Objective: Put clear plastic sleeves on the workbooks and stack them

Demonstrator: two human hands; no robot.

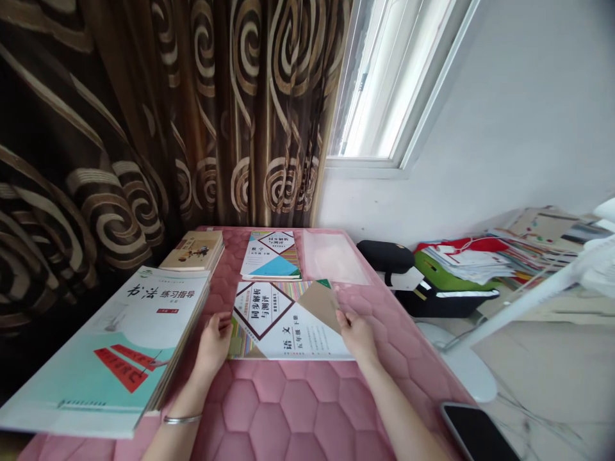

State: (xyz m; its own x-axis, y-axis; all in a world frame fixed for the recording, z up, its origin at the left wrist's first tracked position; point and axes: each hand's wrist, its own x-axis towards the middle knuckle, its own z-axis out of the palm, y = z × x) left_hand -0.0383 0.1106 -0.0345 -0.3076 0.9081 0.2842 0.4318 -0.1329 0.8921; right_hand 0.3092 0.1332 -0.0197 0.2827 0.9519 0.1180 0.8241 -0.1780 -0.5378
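Observation:
A workbook (288, 320) with a brown, white and striped cover lies sideways before me, low over the pink padded tabletop or on it; I cannot tell which. My left hand (214, 338), a silver bangle on its wrist, is closed at the workbook's left edge with fingers curled. At the opposite edge, my right hand (356, 334) pinches the cover with the thumb on top; its other fingers are mostly hidden. Just behind is a smaller pile of workbooks (271, 256) with a blue and white top cover.
A stack of large calligraphy practice books (158, 307) fills the table's left side, with small tan booklets (195, 250) behind. A translucent sheet (331, 257) lies at the back right. The phone (473, 435), white lamp (523, 307) and black case (385, 256) are along the right.

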